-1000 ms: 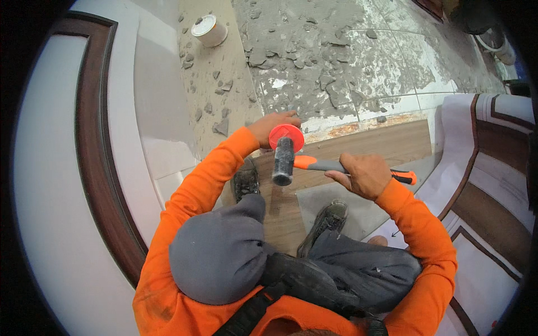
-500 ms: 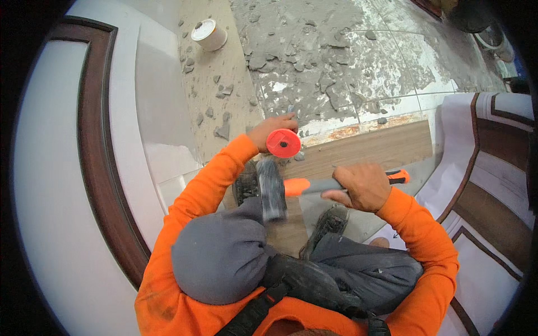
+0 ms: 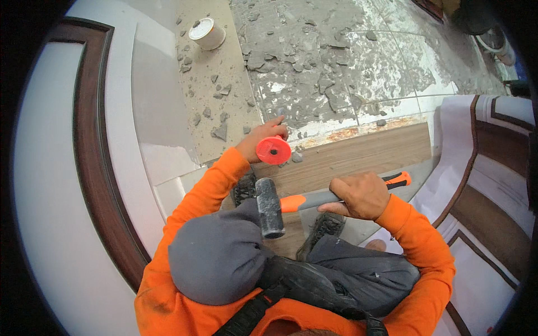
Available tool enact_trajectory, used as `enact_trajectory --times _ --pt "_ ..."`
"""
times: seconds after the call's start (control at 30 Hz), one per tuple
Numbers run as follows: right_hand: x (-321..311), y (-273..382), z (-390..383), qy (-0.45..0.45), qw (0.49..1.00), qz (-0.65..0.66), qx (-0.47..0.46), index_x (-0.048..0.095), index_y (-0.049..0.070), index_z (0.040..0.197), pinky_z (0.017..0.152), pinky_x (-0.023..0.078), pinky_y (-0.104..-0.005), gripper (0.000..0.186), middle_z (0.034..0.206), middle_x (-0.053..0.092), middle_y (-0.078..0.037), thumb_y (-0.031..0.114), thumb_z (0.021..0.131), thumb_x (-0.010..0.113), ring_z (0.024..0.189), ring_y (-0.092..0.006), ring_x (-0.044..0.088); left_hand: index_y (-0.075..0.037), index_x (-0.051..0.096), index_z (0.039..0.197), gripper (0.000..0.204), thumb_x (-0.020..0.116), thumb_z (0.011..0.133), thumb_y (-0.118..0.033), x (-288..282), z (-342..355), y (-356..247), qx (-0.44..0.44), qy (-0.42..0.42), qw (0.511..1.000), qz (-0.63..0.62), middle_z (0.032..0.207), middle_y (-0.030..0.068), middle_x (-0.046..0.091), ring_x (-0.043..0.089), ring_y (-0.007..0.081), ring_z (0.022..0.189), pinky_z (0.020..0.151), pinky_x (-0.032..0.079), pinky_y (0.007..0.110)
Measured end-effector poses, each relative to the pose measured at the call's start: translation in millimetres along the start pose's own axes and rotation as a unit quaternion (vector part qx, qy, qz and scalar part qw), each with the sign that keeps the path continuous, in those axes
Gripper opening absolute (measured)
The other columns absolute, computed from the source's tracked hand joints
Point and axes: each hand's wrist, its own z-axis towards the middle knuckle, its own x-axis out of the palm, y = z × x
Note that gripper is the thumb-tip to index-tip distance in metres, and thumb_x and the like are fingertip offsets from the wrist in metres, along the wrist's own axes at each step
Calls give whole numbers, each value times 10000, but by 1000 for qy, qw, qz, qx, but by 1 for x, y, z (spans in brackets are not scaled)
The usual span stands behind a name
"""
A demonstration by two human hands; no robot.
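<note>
My left hand [image 3: 259,141] is closed round a chisel with a round red hand guard [image 3: 273,150]. The guard hides most of the grip, and the chisel points away from me toward the edge of the broken grey mortar [image 3: 302,95]. In my right hand [image 3: 363,195] is a sledgehammer [image 3: 270,208], gripped partway along its grey and orange handle. Its dark, dusty steel head hangs in front of my left knee, a short way nearer to me than the red guard and apart from it.
Loose mortar chips [image 3: 219,132] lie on the beige floor strip at left, with a white tub [image 3: 207,35] farther back. A wood-look plank [image 3: 358,154] lies before my shoes. Patterned sheeting [image 3: 487,196] spreads at right; a dark-framed white panel [image 3: 92,145] stands at left.
The sledgehammer's head has come down toward me, away from the red guard. My left hand and the chisel have shifted slightly left and nearer to me.
</note>
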Motion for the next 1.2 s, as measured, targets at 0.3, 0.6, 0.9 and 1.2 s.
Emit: enact_trajectory --times 0.3,0.6,0.9,1.2 --pt "17 -18 16 15 995 -45 87 513 94 738 440 455 -422 556 531 520 -93 620 883 623 461 -320 575 -60 537 916 265 745 762 -119 -14 19 0 38 24 998 -34 937 129 620 548 392 1284 1073 427 409" --pt "20 -22 17 -32 999 7 6 524 72 769 464 462 -463 528 578 571 -128 572 905 629 523 -364 608 -96 558 990 316 742 743 -167 -8 16 17 73 17 997 30 1052 137 636 582 425 1169 898 514 456" --pt "17 -15 15 -39 999 13 0 519 75 761 486 467 -467 528 577 577 -132 570 907 627 533 -367 611 -89 540 950 204 679 824 -169 -6 14 9 42 20 998 32 1094 165 646 477 432 1350 942 493 463" --pt "14 5 7 12 1000 -16 17 496 92 736 450 453 -440 561 570 554 -101 618 890 616 490 -327 589 -102 554 970 273 725 775 -186 -13 4 38 6 -37 998 59 1199 206 624 491 440 1319 948 501 447"
